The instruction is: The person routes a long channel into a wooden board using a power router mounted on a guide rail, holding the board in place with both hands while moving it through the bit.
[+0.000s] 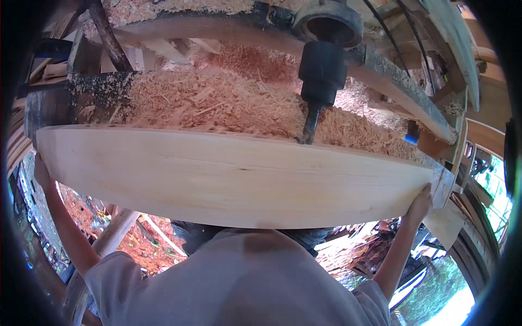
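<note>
A wide, pale wooden board [239, 176] spans the view in front of my body, its broad face toward me. My left hand [42, 173] holds the board at its left end, the fingers mostly hidden behind it. At the other end my right hand [420, 204] grips the board near its lower right corner. Just beyond the board's far edge, right of the middle, a drill bit [312, 124] points down from a dark chuck [323, 70]. The bit's tip is at the edge; I cannot tell whether it is in the wood.
Wood shavings [206, 100] lie heaped behind the board and around the bit. A long dusty beam [217, 33] crosses behind the chuck. A dark stick [110, 38] leans at the far left. A round pole [111, 236] slants below my left arm. Scrap wood lies at the right.
</note>
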The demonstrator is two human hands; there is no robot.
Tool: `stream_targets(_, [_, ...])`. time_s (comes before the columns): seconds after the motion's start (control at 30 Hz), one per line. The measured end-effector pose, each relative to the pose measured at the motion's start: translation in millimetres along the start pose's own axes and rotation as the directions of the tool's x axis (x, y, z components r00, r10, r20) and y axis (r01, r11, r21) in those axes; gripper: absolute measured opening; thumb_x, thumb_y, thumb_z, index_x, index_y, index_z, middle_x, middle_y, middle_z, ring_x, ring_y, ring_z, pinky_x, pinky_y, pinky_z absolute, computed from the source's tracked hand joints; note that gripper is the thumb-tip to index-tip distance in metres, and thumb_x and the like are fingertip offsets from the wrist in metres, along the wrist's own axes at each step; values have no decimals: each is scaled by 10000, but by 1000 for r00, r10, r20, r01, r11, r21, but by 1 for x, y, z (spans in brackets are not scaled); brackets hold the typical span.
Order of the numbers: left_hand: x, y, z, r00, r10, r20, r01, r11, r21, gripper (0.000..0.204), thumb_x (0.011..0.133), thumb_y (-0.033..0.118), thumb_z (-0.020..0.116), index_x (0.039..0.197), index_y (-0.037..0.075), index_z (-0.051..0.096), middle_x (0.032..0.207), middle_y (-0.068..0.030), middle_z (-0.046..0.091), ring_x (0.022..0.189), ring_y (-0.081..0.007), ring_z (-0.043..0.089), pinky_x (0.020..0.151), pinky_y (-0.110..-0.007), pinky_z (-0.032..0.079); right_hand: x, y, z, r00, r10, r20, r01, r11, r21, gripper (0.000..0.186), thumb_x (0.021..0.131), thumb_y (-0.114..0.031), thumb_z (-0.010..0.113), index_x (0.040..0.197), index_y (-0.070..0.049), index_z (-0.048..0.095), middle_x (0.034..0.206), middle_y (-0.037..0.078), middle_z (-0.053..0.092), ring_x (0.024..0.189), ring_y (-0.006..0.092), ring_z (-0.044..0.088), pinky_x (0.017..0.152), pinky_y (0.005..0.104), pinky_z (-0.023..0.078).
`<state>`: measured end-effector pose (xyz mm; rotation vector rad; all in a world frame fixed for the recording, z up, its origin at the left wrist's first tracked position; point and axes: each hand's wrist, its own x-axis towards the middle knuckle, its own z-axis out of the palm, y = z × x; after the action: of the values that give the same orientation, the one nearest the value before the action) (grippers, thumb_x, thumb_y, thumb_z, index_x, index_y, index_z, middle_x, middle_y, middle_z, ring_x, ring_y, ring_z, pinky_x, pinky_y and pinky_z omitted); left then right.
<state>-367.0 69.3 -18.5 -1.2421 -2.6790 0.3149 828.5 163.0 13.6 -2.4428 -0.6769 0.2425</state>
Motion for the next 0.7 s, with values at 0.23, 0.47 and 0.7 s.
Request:
stream_targets(0.23, [60, -62, 37, 1000, -27, 12, 29, 968, -248, 444, 1028, 338, 416, 1357, 81, 569, 1210, -135, 692, 1087, -275, 669, 927, -408, 509, -112, -64, 30, 998, -58, -26, 54, 988, -146, 522, 1040, -438, 520, 979, 62, 656, 855, 140, 671, 720, 228, 607, 697, 391, 497])
stream_targets(0.47, [75, -86, 37, 991, 95, 96, 9, 659, -752, 397, 1027, 290, 453, 1299, 42, 602, 1153, -116, 697, 1018, -229, 673, 876, -375, 528, -109, -47, 31, 963, -269, -27, 264, 956, -132, 493, 1032, -408, 551, 869, 54, 612, 734, 188, 593, 662, 251, 512, 662, 442, 435])
stream_targets(0.7, [-40, 62, 29, 886, 192, -421, -196, 980, 35, 431, 952, 410, 503, 1095, 83, 745, 901, -161, 750, 809, -333, 718, 732, -448, 545, 14, 24, -11, 909, -406, -97, 387, 906, -171, 590, 1013, -452, 555, 845, 108, 632, 727, 224, 624, 634, 276, 500, 624, 471, 429])
